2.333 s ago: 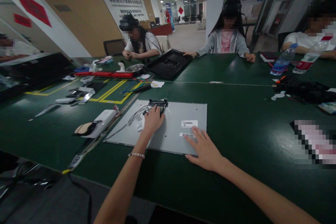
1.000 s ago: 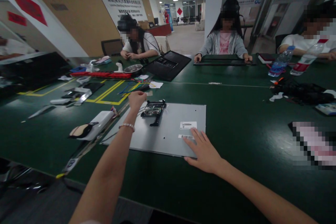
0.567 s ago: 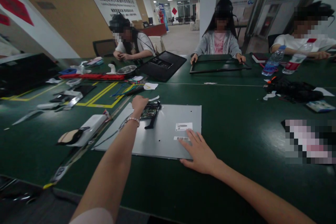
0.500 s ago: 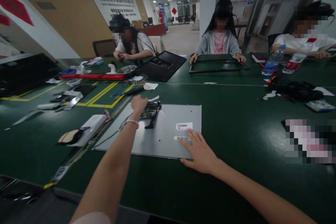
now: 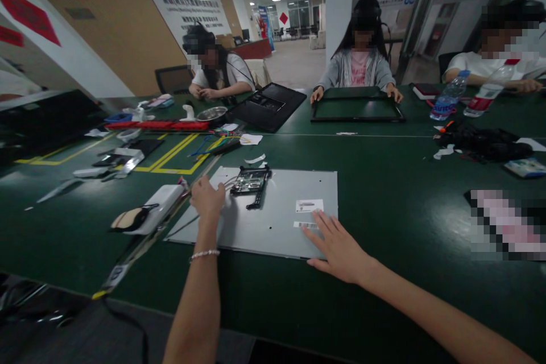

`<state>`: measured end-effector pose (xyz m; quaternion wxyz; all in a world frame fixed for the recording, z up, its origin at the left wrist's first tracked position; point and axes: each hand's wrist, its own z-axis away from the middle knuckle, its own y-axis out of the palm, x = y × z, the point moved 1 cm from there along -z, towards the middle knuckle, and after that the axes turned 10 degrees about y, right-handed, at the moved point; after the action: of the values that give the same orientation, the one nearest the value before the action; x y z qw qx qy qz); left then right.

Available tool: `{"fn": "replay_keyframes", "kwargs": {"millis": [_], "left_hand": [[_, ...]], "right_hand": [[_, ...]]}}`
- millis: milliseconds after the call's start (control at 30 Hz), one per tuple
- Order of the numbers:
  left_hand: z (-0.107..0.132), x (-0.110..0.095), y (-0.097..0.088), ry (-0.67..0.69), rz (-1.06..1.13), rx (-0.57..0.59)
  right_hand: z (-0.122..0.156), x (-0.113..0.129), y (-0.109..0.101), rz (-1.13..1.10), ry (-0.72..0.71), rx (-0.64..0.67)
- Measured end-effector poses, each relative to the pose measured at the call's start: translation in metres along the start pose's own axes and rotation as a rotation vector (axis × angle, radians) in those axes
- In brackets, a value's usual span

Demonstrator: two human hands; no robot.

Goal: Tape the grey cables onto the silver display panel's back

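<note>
A flat grey metal display panel [image 5: 281, 239] lies on the green table, with a white label [image 5: 310, 205] near its right side. On its upper part sits a green circuit board [image 5: 251, 181] in a black bracket. Thin grey cables [image 5: 191, 220] run from the board towards the left. Over the panel's left edge, close to these cables, is my left hand [image 5: 207, 199], its thumb apart from its bent fingers and nothing visible held. My right hand [image 5: 341, 247] rests with spread fingers on the panel's lower right corner, touching the barcode sticker [image 5: 305, 225].
Left of the panel are a white box-shaped device [image 5: 164, 205] and a beige-and-black mouse-like object [image 5: 130, 219]. Black cables [image 5: 482, 142] and a blurred-out phone-like object [image 5: 507, 222] lie right. Across the table, one person holds a black frame [image 5: 357, 120]; two others sit nearby.
My left hand has moved from the circuit board back and left to the panel's edge, uncovering the board. My right hand stays on the panel. The view has shifted slightly.
</note>
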<state>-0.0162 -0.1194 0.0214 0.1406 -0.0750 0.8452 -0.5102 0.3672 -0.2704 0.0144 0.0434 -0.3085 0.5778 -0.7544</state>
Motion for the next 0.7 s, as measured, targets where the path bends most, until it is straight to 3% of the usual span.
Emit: {"fn": "replay_keyframes", "kwargs": {"millis": [133, 300, 433, 533, 633, 700], "left_hand": [[0.002, 0.016, 0.001, -0.066, -0.017, 0.023], [-0.004, 0.04, 0.014, -0.098, 0.033, 0.165], [-0.011, 0.044, 0.019, 0.008, 0.08, 0.159], [-0.013, 0.043, 0.017, -0.021, 0.099, 0.153], [-0.012, 0.04, 0.013, -0.083, 0.15, 0.154], [-0.011, 0.037, 0.01, -0.112, 0.184, 0.134]], "right_hand": [[0.01, -0.002, 0.0, -0.041, 0.001, 0.034], [0.029, -0.014, -0.01, -0.271, -0.013, 0.122], [0.033, -0.033, -0.014, -0.677, 0.168, -0.032], [0.026, -0.05, -0.014, -1.086, 0.327, -0.17], [0.019, -0.06, -0.016, -1.391, 0.358, -0.209], [0.017, -0.062, -0.017, -1.457, 0.348, -0.207]]}}
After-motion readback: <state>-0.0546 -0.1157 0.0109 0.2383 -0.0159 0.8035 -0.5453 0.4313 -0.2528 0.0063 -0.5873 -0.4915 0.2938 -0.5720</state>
